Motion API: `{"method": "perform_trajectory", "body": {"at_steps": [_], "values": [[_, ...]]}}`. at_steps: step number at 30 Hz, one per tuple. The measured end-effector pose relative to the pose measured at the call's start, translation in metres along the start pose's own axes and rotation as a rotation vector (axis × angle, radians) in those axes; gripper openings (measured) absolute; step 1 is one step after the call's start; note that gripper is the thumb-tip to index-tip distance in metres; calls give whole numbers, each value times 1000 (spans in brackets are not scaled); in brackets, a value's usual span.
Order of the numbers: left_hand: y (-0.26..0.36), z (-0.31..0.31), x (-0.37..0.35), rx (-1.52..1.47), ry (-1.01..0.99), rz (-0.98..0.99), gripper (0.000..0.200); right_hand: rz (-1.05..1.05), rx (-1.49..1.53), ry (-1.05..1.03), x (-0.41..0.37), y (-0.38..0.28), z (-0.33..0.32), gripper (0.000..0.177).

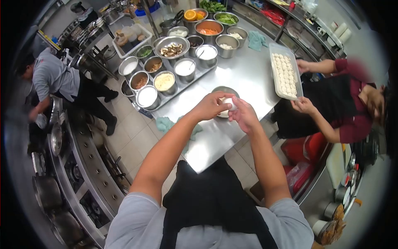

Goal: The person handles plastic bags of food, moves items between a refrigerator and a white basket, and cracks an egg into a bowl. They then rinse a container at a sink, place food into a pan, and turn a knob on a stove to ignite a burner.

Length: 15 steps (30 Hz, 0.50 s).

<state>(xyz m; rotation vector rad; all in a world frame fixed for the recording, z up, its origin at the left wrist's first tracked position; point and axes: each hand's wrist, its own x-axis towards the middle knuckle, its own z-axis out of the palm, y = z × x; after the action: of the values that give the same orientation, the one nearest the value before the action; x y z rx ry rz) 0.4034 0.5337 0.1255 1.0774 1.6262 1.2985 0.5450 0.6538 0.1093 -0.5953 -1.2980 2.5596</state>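
Observation:
A smooth white egg (229,104) is held between my two hands, above the near side of a metal bowl (225,89). My left hand (210,107) comes in from the left with its fingers bent round the egg's top and side. From the right, my right hand (244,113) closes on it with thumb and fingertips. Something pale shows inside the bowl below, mostly hidden by my hands. The bowl stands on the steel table (244,74).
Several ingredient containers fill a metal tray (182,89) at left, including sliced mushrooms (171,50). Teal cloths (165,123) lie near my left forearm. At right, a co-worker holds a tray (285,71) of pale dough pieces. Another person works by the stove (85,162).

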Motion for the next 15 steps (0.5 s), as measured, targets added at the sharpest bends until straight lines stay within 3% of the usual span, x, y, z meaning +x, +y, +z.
{"method": "perform_trajectory", "body": {"at_steps": [1, 4, 5, 6, 8, 12, 15], "values": [[2, -4, 10, -3, -63, -136, 42, 15, -52, 14, 10, -4, 2, 36], [-9, -1, 26, -219, 114, -194, 41, 54, -160, 39, 35, -8, -7, 37], [-16, 0, 29, -318, 161, -220, 41, 5, -329, 38, 41, -9, -13, 38], [-18, 1, 31, -312, 164, -227, 41, -41, -500, 39, 45, -11, -17, 40], [-25, 0, 34, -421, 168, -236, 42, -51, -542, 0, 52, -14, -25, 42], [-33, -4, 42, -347, 155, -265, 43, -49, -755, -95, 64, -24, -32, 40], [-38, -5, 46, -348, 146, -289, 44, -39, -751, -147, 66, -29, -33, 37]]}}
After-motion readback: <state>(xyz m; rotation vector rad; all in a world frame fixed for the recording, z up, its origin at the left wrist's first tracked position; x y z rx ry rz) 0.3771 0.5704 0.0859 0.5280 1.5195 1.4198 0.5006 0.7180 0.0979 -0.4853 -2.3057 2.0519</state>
